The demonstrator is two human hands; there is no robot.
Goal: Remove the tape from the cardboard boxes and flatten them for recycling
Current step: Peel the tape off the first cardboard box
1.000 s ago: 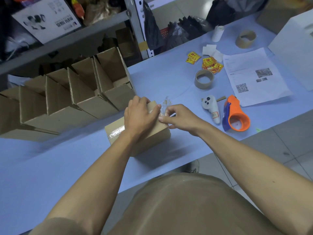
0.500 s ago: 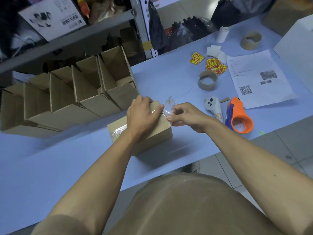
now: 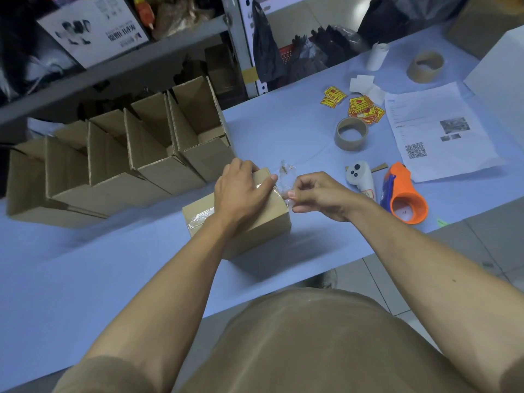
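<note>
Centrally, left hand (image 3: 241, 191) presses flat on the sealed cardboard box (image 3: 255, 222); right hand (image 3: 317, 194) pinches clear tape (image 3: 285, 178) lifted from its end, on the counter (image 3: 283, 131).

The taped box (image 3: 249, 222) sits on the table (image 3: 85, 279) under the left hand (image 3: 241, 191). The right hand (image 3: 317, 194) is just right of it, at the tape (image 3: 285, 177). A row of open boxes (image 3: 136, 163) stands left of the hands; beyond the right hand lies a tape roll (image 3: 351, 133), and right of it a dispenser (image 3: 404, 194) and a paper sheet (image 3: 439, 131).
</note>
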